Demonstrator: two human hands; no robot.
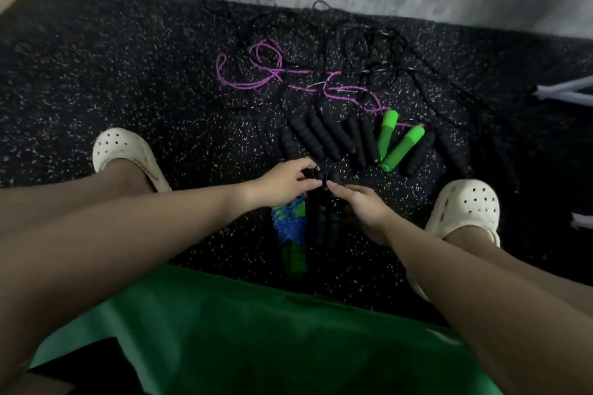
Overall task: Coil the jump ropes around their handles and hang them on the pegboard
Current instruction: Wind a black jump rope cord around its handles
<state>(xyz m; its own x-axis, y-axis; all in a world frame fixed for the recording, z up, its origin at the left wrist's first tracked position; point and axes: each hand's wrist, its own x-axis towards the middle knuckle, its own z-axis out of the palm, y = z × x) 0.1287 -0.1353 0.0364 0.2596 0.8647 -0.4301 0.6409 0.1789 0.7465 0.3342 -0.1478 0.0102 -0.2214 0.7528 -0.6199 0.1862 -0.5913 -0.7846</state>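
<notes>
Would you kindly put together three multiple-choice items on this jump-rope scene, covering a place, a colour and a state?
1. Where do the green handles lie?
A. right of the row of black handles
B. on a pegboard
C. beside the left shoe

2. What colour is the loose cord near the wall?
A. yellow
B. purple
C. white

3. What are the two hands doing?
A. resting on knees
B. hanging idle
C. gripping a black rope bundle

Answers: 1 A, they lie on the floor at the row's right end. 2 B, its loops are purple. 3 C, left hand and right hand meet on it.
</notes>
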